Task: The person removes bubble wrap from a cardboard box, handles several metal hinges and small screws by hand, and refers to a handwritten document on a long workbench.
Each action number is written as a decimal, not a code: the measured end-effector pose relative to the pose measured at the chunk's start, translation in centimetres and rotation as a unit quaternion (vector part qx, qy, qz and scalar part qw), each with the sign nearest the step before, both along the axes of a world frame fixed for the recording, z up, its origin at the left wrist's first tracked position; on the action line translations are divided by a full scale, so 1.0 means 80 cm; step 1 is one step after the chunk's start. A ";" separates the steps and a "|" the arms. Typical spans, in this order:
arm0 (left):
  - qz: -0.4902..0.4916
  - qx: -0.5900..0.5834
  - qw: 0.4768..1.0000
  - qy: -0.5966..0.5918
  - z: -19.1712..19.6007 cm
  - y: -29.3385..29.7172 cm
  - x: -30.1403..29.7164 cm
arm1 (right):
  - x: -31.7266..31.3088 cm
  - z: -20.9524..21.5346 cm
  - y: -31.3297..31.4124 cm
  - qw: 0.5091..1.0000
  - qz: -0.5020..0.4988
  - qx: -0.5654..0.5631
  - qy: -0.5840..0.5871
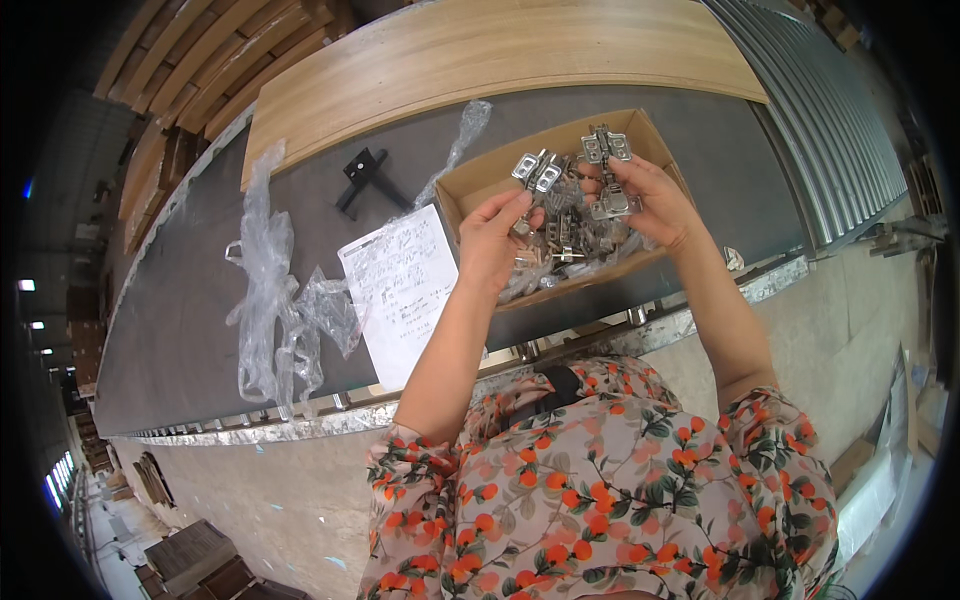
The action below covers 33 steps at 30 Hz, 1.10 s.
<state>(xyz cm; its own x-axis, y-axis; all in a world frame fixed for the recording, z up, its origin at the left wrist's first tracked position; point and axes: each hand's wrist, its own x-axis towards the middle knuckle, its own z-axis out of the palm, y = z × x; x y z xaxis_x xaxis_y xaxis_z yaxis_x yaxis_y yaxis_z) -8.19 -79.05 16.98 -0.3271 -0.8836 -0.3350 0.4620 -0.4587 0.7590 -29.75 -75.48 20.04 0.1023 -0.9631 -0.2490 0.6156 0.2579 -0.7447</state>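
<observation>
Two metal cabinet hinges are held up over an open cardboard box (480, 181). My left hand (494, 236) is closed on one shiny hinge (537, 172), pinched between thumb and fingers at the box's left part. Further right, my right hand (650, 200) grips another hinge (606, 148), whose plate stands above the fingers and whose lower part shows beside the palm. Below both hands, the box holds a heap of more hinges (566, 232), several in clear plastic wrapping. My fingers hide part of each held hinge.
Left of the box lies a sheet of paper (400, 290) with writing. Crumpled clear plastic bags (268, 300) and a black T-shaped bracket (367, 180) lie on the dark table (180, 330). A wooden panel (500, 62) spans the far side. Metal rollers (815, 120) run along the right.
</observation>
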 end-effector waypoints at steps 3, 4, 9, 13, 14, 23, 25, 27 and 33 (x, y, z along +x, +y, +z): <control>0.018 0.047 0.992 0.115 0.003 0.017 -0.008 | 0.010 0.004 0.012 1.000 -0.004 0.003 0.002; 0.021 0.049 0.988 0.145 0.007 0.023 -0.010 | 0.018 0.006 0.015 0.999 -0.029 0.012 0.010; -0.054 0.051 0.976 0.204 -0.002 0.029 -0.020 | 0.025 -0.004 0.008 0.998 -0.057 -0.030 0.009; -0.071 -0.028 0.988 0.132 -0.005 0.024 -0.022 | 0.043 0.005 0.012 0.998 -0.054 -0.030 0.017; -0.082 -0.050 0.989 0.109 -0.003 0.025 -0.020 | 0.048 0.001 0.013 0.998 -0.055 -0.026 0.021; -0.056 -0.034 0.996 0.064 0.013 0.046 0.025 | 0.089 -0.010 0.037 0.961 -0.066 -0.079 0.258; -0.034 -0.047 0.998 0.028 0.019 0.031 0.064 | 0.079 -0.011 0.036 0.962 -0.072 -0.057 0.257; 0.041 -0.074 0.995 -0.058 0.013 0.002 0.121 | 0.062 -0.018 0.036 0.961 -0.083 -0.035 0.263; 0.232 -0.073 0.918 -0.313 -0.070 -0.122 0.314 | 0.003 -0.051 0.028 0.909 -0.091 0.002 0.407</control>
<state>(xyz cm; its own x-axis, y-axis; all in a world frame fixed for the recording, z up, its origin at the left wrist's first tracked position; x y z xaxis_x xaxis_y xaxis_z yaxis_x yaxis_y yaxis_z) 16.91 -88.85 11.34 0.3127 -0.9294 -0.1959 0.0336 -0.1953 0.9802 -29.50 -73.25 15.94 -0.2783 -0.9445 -0.1746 -0.1053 0.2107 -0.9719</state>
